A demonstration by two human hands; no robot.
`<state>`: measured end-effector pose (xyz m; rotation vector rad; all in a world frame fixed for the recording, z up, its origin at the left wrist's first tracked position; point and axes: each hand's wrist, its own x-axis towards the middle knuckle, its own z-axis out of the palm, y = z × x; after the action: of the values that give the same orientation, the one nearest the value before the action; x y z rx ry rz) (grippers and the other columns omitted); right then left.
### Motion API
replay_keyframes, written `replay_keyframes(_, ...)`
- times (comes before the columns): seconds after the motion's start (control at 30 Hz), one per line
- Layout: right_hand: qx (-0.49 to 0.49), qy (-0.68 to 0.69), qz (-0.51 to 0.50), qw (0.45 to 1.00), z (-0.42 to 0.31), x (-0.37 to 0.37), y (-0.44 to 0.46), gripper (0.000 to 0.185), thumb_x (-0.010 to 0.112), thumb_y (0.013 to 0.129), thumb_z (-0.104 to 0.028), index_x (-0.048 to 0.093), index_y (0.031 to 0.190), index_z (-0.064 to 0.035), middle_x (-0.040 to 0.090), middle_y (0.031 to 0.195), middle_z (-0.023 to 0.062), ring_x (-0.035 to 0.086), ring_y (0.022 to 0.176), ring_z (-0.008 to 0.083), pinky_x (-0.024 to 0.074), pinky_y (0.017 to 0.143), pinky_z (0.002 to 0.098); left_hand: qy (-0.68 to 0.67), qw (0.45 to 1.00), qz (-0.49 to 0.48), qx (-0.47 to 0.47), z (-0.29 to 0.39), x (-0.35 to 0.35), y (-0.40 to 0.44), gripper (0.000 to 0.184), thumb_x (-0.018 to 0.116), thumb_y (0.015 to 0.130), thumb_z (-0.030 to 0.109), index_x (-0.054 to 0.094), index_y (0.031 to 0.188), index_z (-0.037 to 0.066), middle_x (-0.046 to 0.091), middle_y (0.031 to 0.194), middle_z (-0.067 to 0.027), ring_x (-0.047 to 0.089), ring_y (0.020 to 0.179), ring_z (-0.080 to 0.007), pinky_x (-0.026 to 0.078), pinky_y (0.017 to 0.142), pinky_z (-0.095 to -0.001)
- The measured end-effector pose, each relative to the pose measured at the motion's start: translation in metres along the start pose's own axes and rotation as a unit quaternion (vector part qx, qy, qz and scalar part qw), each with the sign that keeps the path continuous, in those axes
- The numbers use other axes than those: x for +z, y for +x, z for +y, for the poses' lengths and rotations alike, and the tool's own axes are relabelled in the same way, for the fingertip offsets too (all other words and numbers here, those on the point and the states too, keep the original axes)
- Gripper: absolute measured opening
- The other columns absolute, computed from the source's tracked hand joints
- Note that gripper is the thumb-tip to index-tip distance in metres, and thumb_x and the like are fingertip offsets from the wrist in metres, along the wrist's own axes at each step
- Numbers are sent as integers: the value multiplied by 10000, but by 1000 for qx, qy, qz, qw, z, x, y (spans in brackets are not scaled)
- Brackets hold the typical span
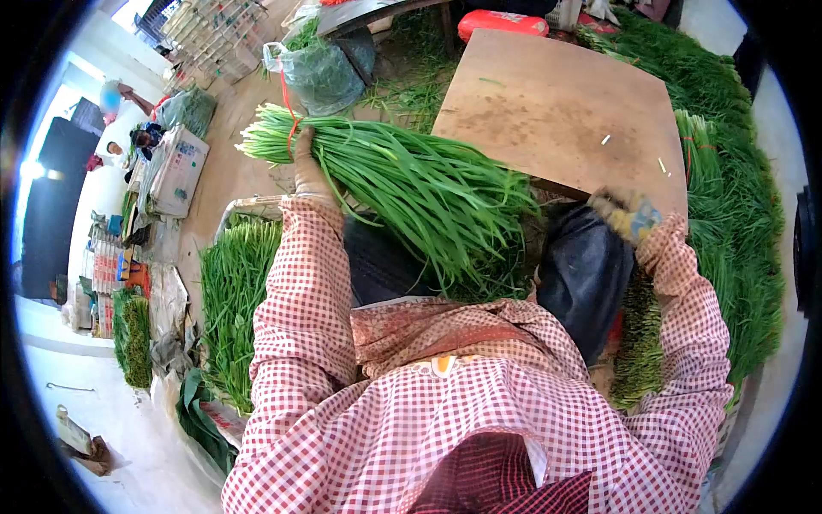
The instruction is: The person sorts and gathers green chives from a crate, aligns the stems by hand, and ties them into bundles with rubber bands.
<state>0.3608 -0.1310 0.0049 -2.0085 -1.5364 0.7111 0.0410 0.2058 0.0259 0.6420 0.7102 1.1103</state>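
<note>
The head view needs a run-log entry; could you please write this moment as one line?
left hand: holds green bundle; red tie: near pale ends; right hand: blurred near tabletop, grip unclear; tabletop: pale scraps

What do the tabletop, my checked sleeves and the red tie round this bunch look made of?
Tabletop: smooth wooden board, probably, being flat, brown and stained. Checked sleeves: soft matte cloth, shown by their wrinkles. Red tie: perhaps plastic, thin and bright; finish unclear.

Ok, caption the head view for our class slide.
A gloved left hand holds a leafy green bunch beside a brown tabletop.
</note>
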Motion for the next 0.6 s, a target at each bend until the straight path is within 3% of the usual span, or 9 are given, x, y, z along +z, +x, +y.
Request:
replay_keyframes(0.03, 8, 84, 118, 989, -3, -6, -4, 286, 560, 905, -282, 639, 1026, -35, 625, 775, 30, 580, 700, 136, 472, 640, 287, -1, 1000, 0, 0, 1, 0, 0, 468, 604, 844, 413, 588, 1143, 54, 625, 1117, -99, 591, 982, -277, 473, 907, -414)
replay_keyframes(0.13, -109, 151, 182, 966, -70, -1, 0, 315, 641, 870, -306, 612, 1010, -26, 566, 692, 16, 523, 636, 85, 426, 565, 237, 25, 1000, -3, -1, 4, -2, 6, 444, 595, 845, 400, 602, 1123, 54, 641, 1080, -91, 606, 945, -265, 489, 876, -391)
replay_keyframes(0.2, -102, 35, 84, 991, -121, -3, -1, 492, 688, 831, -360, 544, 1164, -27, 564, 661, 40, 526, 606, 104, 426, 542, 251, 20, 1000, -7, -4, 2, 5, 2, 442, 596, 844, 403, 605, 1116, 54, 642, 1076, -88, 606, 942, -261, 492, 868, -386)
replay_keyframes(0.27, -72, -40, -16, 997, -164, -10, 3, 694, 700, 789, -464, 463, 1263, -16, 631, 785, 139, 621, 724, 202, 495, 640, 317, 13, 1000, -8, -5, 1, 15, -7, 441, 597, 843, 406, 608, 1110, 55, 643, 1071, -85, 606, 940, -257, 495, 860, -381)
replay_keyframes(0.33, -126, -38, 36, 991, -149, 15, 24, 733, 686, 777, -514, 464, 1254, -4, 634, 877, 175, 629, 823, 258, 501, 717, 353, 10, 999, -25, 20, -2, 29, -25, 439, 605, 840, 405, 612, 1099, 51, 646, 1055, -87, 608, 919, -254, 498, 847, -374)
replay_keyframes(0.43, -176, -46, 97, 979, -155, 29, 45, 792, 712, 750, -539, 457, 1263, 7, 576, 701, 86, 580, 655, 221, 457, 591, 346, 12, 998, 20, 55, -8, 46, -43, 431, 612, 839, 397, 617, 1086, 44, 647, 1043, -90, 610, 902, -251, 495, 848, -375)
replay_keyframes(0.5, -231, -160, 174, 944, -156, 42, 63, 786, 629, 789, -595, 450, 1268, 2, 634, 871, 172, 636, 824, 309, 497, 710, 406, -19, 999, -24, 33, -13, 48, -47, 419, 613, 843, 383, 619, 1081, 39, 650, 1031, -96, 614, 880, -257, 495, 849, -373)
replay_keyframes(0.53, -177, -142, 93, 969, -161, 41, 66, 752, 572, 811, -622, 468, 1234, -10, 633, 1006, 191, 613, 976, 354, 489, 809, 449, -10, 998, -50, 29, -15, 50, -50, 410, 612, 845, 383, 621, 1071, 41, 652, 1023, -91, 616, 870, -257, 497, 844, -373)
replay_keyframes(0.6, -159, -156, 68, 972, -166, 41, 77, 722, 569, 816, -616, 479, 1209, -17, 637, 1000, 185, 614, 977, 354, 488, 805, 446, -8, 998, -56, 12, -16, 64, -69, 363, 614, 850, 363, 623, 1027, 46, 655, 981, -78, 619, 835, -244, 508, 818, -369)
